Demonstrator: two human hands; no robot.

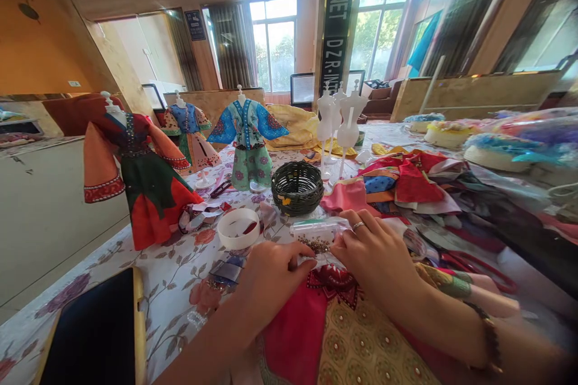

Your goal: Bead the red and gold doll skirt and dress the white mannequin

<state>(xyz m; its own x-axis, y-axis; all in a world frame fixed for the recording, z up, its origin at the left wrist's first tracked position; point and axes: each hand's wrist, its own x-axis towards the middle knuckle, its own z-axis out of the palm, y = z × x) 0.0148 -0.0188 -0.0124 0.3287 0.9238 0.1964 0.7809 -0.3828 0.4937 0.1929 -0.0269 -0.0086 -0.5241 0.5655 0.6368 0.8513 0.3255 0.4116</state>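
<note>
Both my hands meet over a small clear plastic bag (318,230) of tiny gold-brown beads. Thumb and forefinger of my left hand (275,274) are pinched together at the bag's lower left edge. My right hand (379,252), with a ring on one finger, has its fingertips closed on the bag's right side. Just below the fingers lies a small garment (365,340) with a dark red patterned collar, a pink-red panel and a gold patterned panel. A white round dish (238,230) and a dark woven basket (297,188) stand beyond my hands.
Dressed doll forms (246,138) stand at the back left, bare white forms (350,117) behind the basket. A phone (94,328) lies at the lower left. Fabric pieces (419,183) and red-handled scissors (481,267) are on the right.
</note>
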